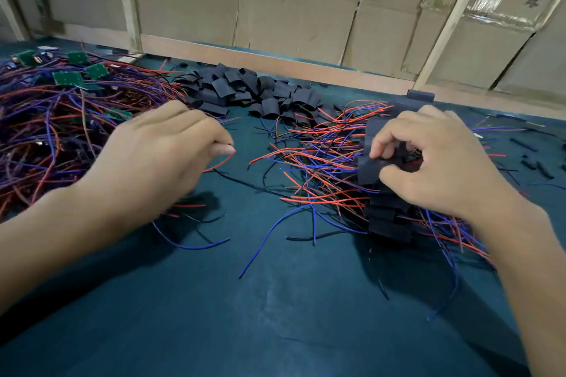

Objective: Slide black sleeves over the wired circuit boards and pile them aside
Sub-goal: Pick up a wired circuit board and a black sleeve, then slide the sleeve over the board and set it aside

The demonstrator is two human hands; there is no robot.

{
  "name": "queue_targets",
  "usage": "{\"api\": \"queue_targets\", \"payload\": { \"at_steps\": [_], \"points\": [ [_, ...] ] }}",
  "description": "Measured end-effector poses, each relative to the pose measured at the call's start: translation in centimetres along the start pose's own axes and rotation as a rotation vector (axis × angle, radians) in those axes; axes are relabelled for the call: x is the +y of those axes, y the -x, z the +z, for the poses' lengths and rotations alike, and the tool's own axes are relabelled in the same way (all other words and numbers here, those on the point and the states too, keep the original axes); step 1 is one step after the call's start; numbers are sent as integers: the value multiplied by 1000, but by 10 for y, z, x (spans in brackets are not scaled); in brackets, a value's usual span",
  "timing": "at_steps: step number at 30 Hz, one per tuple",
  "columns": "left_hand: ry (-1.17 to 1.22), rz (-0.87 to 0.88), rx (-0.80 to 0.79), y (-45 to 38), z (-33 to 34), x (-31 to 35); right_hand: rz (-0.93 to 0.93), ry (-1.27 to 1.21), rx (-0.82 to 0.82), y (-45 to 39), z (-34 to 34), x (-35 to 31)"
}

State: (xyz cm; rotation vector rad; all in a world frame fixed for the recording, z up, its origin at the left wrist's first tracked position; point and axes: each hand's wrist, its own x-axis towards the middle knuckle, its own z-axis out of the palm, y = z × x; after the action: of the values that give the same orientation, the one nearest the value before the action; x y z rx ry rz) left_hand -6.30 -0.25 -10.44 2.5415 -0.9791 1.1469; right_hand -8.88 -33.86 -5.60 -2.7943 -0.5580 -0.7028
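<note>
Here the right hand (435, 159) pinches a black sleeve (375, 162) atop the sleeved pile (387, 217); the left hand (159, 150) pinches a red wire (219, 162) beside tangled bare circuit boards (69, 78). Loose sleeves (251, 90) lie behind, near the cardboard wall (294, 9).

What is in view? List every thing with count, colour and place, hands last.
bare boards: several, green, far left, on a tangle of wires.
loose wires: many, red, blue, purple, left heap.
empty sleeves: a pile, black, far middle.
sleeved boards: a stack, black with red and blue wires, right.
sleeve scraps: a few, black, far right.
table: one, dark teal.
cardboard boxes: several, brown, behind.
left hand: grip pinching a red wire.
right hand: grip on a sleeved board atop the stack.
</note>
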Motion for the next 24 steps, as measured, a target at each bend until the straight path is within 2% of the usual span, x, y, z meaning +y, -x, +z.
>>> {"api": "queue_targets", "payload": {
  "at_steps": [4, 6, 9, 11, 13, 16, 20, 24],
  "points": [
    [105, 133, 28, 1, 5, 11, -4, 73, -73, 1, -2, 0],
    [225, 96, 52, 3, 8, 15, -10, 66, -87, 1, -1, 0],
    [526, -164, 179, 4, 11, 26, -55, 39, 3, 1, -1, 0],
    [868, -368, 247, -1, 10, 34, -93, 10, 98, 0, 2, -4],
    [1240, -454, 293, -9, 3, 40, -144, -26, 143, 0, 10, -14],
    [1601, -498, 271, -16, -6, 46, -200, -163, 45, 4, 26, -36],
    [1770, -564, 206, -16, -8, 52, -249, -420, -138, 10, 47, -65],
    [1885, -630, 143, -15, -8, 57, -277, -575, -235, 11, 60, -73]
  ]
}}
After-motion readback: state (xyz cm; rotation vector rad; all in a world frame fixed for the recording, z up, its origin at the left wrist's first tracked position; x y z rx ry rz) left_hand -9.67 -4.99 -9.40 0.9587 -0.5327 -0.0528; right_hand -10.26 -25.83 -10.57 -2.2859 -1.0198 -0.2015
